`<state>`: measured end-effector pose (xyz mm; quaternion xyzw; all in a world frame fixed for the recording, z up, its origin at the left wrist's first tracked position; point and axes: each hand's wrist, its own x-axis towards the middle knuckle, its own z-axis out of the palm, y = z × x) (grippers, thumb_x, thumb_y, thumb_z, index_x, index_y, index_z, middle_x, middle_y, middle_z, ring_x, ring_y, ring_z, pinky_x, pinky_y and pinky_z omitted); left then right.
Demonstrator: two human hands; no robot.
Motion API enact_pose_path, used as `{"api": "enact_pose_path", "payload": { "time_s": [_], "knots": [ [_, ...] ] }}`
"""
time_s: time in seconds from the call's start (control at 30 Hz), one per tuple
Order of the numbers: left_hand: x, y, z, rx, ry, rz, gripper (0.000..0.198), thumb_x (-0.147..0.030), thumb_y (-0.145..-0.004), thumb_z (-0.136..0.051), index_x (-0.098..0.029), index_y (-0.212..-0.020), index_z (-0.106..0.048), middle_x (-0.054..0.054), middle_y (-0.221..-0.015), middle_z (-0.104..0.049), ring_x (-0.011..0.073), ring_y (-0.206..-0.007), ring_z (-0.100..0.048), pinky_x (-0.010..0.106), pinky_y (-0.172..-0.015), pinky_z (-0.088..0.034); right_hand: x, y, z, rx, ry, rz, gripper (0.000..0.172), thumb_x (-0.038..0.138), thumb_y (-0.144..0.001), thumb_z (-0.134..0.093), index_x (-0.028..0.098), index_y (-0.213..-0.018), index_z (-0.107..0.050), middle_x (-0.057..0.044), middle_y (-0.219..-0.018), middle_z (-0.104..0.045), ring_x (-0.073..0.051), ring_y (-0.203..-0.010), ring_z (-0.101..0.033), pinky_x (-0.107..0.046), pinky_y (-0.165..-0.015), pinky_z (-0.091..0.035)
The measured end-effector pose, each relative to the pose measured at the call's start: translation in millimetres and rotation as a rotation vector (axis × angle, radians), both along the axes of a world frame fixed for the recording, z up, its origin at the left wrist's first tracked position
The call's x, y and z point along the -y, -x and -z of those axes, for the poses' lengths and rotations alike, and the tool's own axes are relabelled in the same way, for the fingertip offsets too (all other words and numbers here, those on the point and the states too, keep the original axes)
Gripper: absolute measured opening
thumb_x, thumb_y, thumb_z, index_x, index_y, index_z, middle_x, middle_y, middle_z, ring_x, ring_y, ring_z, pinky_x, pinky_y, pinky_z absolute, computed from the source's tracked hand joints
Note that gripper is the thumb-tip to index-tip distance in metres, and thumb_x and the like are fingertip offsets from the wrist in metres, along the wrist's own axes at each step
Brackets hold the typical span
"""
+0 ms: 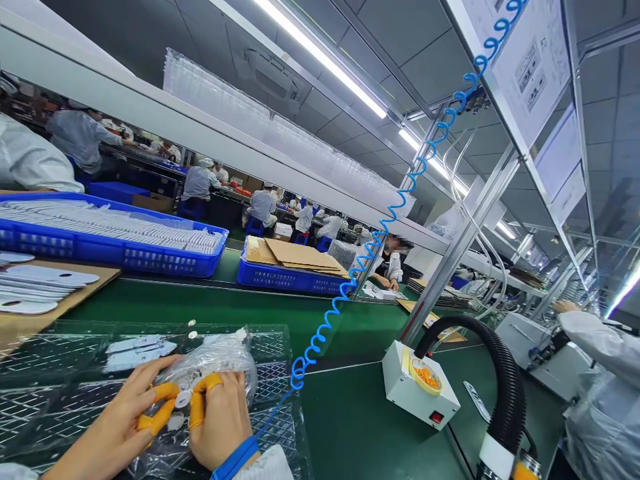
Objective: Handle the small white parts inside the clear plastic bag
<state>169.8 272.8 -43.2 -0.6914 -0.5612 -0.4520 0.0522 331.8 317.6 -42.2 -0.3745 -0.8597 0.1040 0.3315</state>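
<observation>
My left hand (117, 423) and my right hand (220, 420) meet low in the view over a clear plastic tray (270, 373) on the green table. Both wear orange finger cots. Together they pinch a clear plastic bag (220, 360) of small white round parts, and one white disc (183, 399) sits between the fingertips. A blue strap (235, 460) circles my right wrist, and its blue coiled cord (380, 230) rises to the upper right.
A white box with a tape roll (420, 390) and a black corrugated hose (500, 373) stand to the right. Blue crates (110, 250) of white parts and cardboard (300, 257) line the conveyor behind. A co-worker's white sleeve (595, 340) is at right; other workers sit farther back.
</observation>
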Motion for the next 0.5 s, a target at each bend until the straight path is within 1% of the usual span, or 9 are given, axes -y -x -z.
{"api": "enact_pose_path", "payload": {
  "time_s": [0.07,0.1,0.13,0.23,0.3,0.43,0.5],
  "knots": [
    [0.1,-0.4,4.9,0.076,0.079,0.032,0.020,-0.034,-0.081,-0.041,-0.036,-0.088,-0.059,-0.002,-0.128,-0.040,0.0245,-0.121,-0.038,0.049,-0.098,-0.039,0.1,0.4,1.0,-0.005,0.010,-0.005,0.020,0.010,-0.074,-0.048,0.021,-0.090,-0.054,-0.004,-0.095,-0.060,-0.021,-0.096,-0.054,-0.047,-0.099,-0.037],
    [-0.4,-0.4,8.2,0.108,0.096,0.037,0.020,-0.033,-0.082,-0.039,-0.034,-0.088,-0.058,-0.001,-0.130,-0.037,0.0259,-0.122,-0.035,0.054,-0.100,-0.035,0.5,0.7,1.3,-0.016,0.017,-0.008,0.020,0.010,-0.075,-0.047,0.021,-0.090,-0.054,-0.004,-0.096,-0.060,-0.021,-0.097,-0.054,-0.047,-0.099,-0.037],
    [-1.0,0.0,11.7,0.111,0.098,0.042,0.019,-0.032,-0.081,-0.040,-0.033,-0.088,-0.057,-0.001,-0.131,-0.035,0.0268,-0.123,-0.034,0.056,-0.100,-0.033,1.1,1.0,1.6,-0.032,0.021,-0.011,0.021,0.010,-0.076,-0.046,0.022,-0.091,-0.054,-0.003,-0.097,-0.060,-0.021,-0.098,-0.053,-0.048,-0.099,-0.037],
    [-1.1,3.0,18.7,0.005,0.065,0.042,0.019,-0.026,-0.078,-0.043,-0.032,-0.089,-0.056,0.001,-0.132,-0.035,0.0261,-0.123,-0.034,0.052,-0.100,-0.037,4.1,3.4,5.8,-0.077,0.018,-0.029,0.023,0.008,-0.078,-0.044,0.022,-0.092,-0.054,-0.004,-0.097,-0.060,-0.022,-0.097,-0.054,-0.051,-0.098,-0.037],
    [1.7,4.3,18.2,-0.063,0.059,0.023,0.020,-0.024,-0.078,-0.044,-0.031,-0.092,-0.057,0.002,-0.130,-0.037,0.0244,-0.123,-0.035,0.049,-0.100,-0.040,5.8,6.7,13.7,-0.104,0.005,-0.036,0.025,0.005,-0.077,-0.043,0.022,-0.091,-0.054,-0.005,-0.094,-0.060,-0.024,-0.094,-0.055,-0.052,-0.094,-0.039],
    [11.3,0.9,9.6,-0.112,0.154,-0.009,0.022,-0.020,-0.078,-0.042,-0.025,-0.092,-0.057,0.009,-0.130,-0.038,0.0234,-0.124,-0.035,0.045,-0.101,-0.040,2.7,15.2,40.6,-0.211,-0.113,0.058,0.028,0.005,-0.079,-0.040,0.024,-0.095,-0.052,-0.007,-0.095,-0.060,-0.027,-0.096,-0.056,-0.054,-0.091,-0.041],
    [14.7,-1.5,7.7,-0.091,0.201,-0.022,0.023,-0.017,-0.077,-0.041,-0.023,-0.092,-0.057,0.010,-0.132,-0.037,0.0234,-0.126,-0.033,0.045,-0.104,-0.037,-2.1,17.8,52.4,-0.230,-0.171,0.054,0.029,0.006,-0.080,-0.039,0.025,-0.099,-0.050,-0.008,-0.098,-0.060,-0.029,-0.097,-0.055,-0.055,-0.090,-0.041]
  ]
}}
